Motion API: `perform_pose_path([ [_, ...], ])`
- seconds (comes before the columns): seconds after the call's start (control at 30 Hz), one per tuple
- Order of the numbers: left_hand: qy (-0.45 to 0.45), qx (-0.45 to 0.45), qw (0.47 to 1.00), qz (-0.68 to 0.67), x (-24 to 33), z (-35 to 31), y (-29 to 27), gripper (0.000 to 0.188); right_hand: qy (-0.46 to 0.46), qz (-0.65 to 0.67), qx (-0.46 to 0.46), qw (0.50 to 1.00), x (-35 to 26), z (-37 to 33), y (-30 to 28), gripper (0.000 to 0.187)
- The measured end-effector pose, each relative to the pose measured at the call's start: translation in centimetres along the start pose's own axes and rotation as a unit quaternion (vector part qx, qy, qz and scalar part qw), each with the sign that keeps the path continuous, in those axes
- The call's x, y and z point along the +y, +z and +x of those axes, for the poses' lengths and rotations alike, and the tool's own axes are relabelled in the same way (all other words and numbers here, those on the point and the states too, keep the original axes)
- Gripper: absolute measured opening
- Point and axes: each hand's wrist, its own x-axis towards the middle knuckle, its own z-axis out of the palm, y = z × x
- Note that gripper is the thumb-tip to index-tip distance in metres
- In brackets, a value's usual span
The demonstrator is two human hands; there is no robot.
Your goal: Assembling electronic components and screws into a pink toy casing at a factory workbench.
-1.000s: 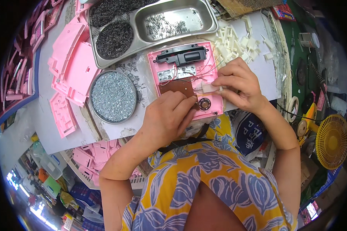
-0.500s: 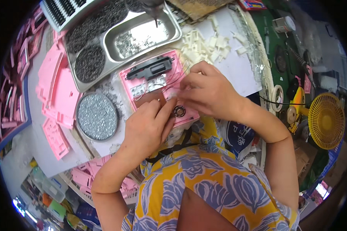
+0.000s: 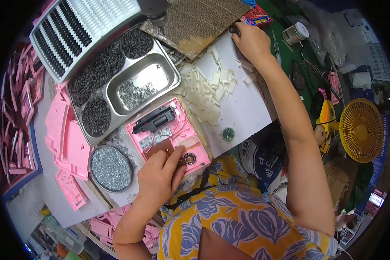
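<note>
In front of me lies a pink plastic housing (image 3: pixel 201 157), open side up. It holds a dark grey mechanism (image 3: pixel 154 119), thin wires, a brown board (image 3: pixel 159 147) and a round black part (image 3: pixel 189 158). Over its near left side, the fingers of my left hand (image 3: pixel 157 177) are bent and pressed onto the brown board, steadying the housing; their tips are partly hidden. My right hand (image 3: pixel 255 42) is stretched far forward to the right, beside the cardboard sheet. Its fingers are closed around a small dark thing (image 3: pixel 234 30) that I cannot make out.
Beyond the housing stands a metal tray (image 3: pixel 176 78) of small dark screws. White plastic pieces (image 3: pixel 212 86) lie to its right, near a cardboard sheet (image 3: pixel 199 21). At left are a round dish of silvery bits (image 3: pixel 111 169) and pink shells (image 3: pixel 76 147); a yellow fan (image 3: pixel 362 130) stands right.
My right hand has left the housing and reached far forward to the right. My left hand stays on the housing. The view has shifted, and a small green round container now shows.
</note>
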Motion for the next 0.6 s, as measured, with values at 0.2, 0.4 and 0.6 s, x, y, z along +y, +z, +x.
perform_pose_path([
  [0.2, -0.027, -0.025, 0.999, 0.003, 0.2, 0.0, -0.3, 0.049, 0.000, -0.051, -0.002, 0.999, 0.4, 1.2, 2.1, 0.021],
  [0.4, -0.013, -0.003, 1.000, -0.019, -0.2, 0.2, -0.3, 0.048, -0.048, -0.049, 0.011, 0.998, 1.1, 0.8, 0.8, 0.015],
  [0.6, -0.003, 0.006, 1.000, -0.004, 0.0, 0.4, -0.5, 0.050, -0.080, -0.047, 0.003, 0.996, 1.7, 1.5, 1.2, 0.014],
])
